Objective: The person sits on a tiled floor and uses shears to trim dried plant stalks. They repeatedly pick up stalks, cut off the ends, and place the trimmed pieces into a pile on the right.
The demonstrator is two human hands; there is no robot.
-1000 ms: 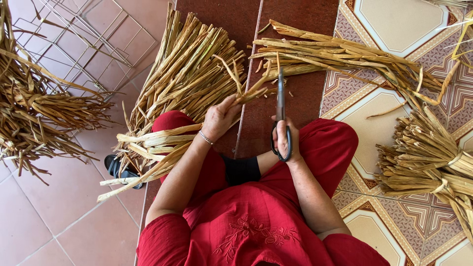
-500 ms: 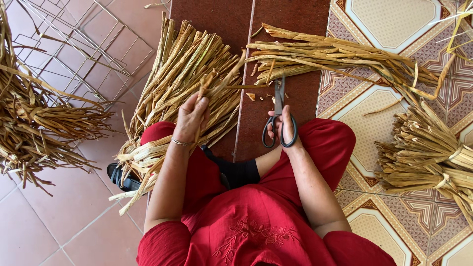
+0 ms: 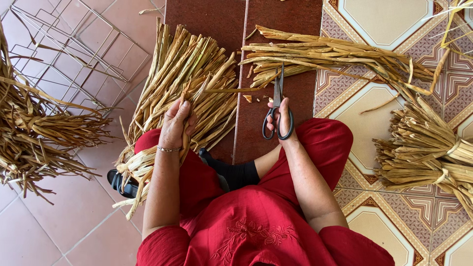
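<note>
Left hand (image 3: 176, 123) clamped on dried stalk (image 3: 217, 90) over stalk pile (image 3: 189, 83); right hand (image 3: 281, 116) gripping scissors (image 3: 277, 106), blades nearly closed.

Seated person in red; left hand (image 3: 176, 124) grips dried stalk bundle (image 3: 185, 93) on lap, right hand (image 3: 280, 116) holds black-handled scissors (image 3: 277, 106) upright, more bundles on tiled floor (image 3: 389, 19).

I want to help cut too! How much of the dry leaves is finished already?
Some looks done: tied bundles lie at the right, and cut scraps dot the floor. Now the left hand grips a dry stalk while the right hand holds scissors. Probably left: the big loose pile and the stalks ahead.
</note>
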